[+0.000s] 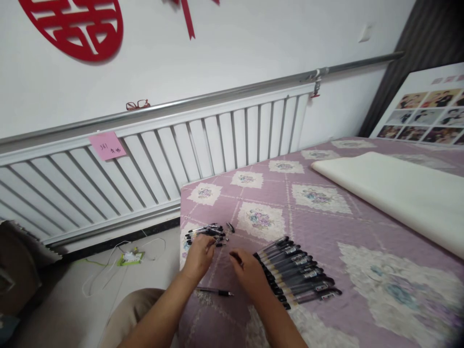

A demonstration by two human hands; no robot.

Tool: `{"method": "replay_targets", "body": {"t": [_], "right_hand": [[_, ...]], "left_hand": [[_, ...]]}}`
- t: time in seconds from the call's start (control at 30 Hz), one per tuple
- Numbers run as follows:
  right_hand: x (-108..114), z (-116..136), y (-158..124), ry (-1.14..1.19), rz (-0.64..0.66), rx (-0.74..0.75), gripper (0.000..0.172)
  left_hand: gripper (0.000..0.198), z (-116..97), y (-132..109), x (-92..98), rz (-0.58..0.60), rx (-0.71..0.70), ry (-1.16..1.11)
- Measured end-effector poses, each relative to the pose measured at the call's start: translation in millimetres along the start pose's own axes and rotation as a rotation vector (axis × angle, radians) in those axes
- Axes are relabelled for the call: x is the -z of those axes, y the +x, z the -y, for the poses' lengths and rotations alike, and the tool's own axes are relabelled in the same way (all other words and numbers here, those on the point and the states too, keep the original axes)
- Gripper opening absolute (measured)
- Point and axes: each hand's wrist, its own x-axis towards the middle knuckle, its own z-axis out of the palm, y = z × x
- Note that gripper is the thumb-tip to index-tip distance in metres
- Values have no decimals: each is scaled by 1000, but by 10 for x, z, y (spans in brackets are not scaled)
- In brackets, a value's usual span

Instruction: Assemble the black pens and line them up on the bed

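My left hand [200, 252] is at the pile of black pen parts [206, 231] near the table's left edge, its fingers bent together; what they hold, if anything, is too small to make out. To its right, my right hand [247, 270] hovers over the cloth with thumb and forefinger apart and nothing visible between them. Beside that hand lies a slanting row of several capped black pens [297, 270]. A single pen without a cap [217, 291] rests between my forearms. One loose black cap [230, 227] sits right of the pile.
A purple flowered cloth [268, 304] covers the table. At the right lies a folded cream sheet [395, 193]. Behind the table stand a white radiator [217, 140] and a photo board [427, 111]. A power strip [132, 257] with cables is on the floor at left.
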Motion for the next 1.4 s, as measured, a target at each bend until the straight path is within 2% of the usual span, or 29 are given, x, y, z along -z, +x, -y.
{"method": "replay_targets", "body": {"t": [0.13, 0.3, 0.5, 0.67, 0.73, 0.9, 1.0, 1.2, 1.4], "right_hand": [[27, 5, 11, 217, -12, -42, 26], [78, 58, -20, 366, 43, -39, 27], [147, 36, -34, 393, 11, -82, 26], [187, -12, -33, 465, -29, -118, 26], [174, -21, -40, 527, -37, -145, 26], [131, -34, -60, 734, -58, -242, 32], [151, -37, -65, 774, -80, -292, 37], [208, -58, -91, 680, -83, -269, 36], [228, -42, -133, 564, -6, -230, 30]], "left_hand": [[15, -240, -217, -57, -76, 21, -312], [16, -438, -393, -78, -44, 44, -425], [19, -327, -633, 32, -40, 21, -344], [35, -231, -955, -14, 57, -27, -131], [35, -246, -1026, -37, 77, -12, -60], [20, -299, -1007, -59, 74, 44, -32], [22, -282, -965, -84, 21, 62, -113], [27, -230, -938, -134, -26, 102, -233], [29, -228, -931, -127, -34, 67, -253]]}}
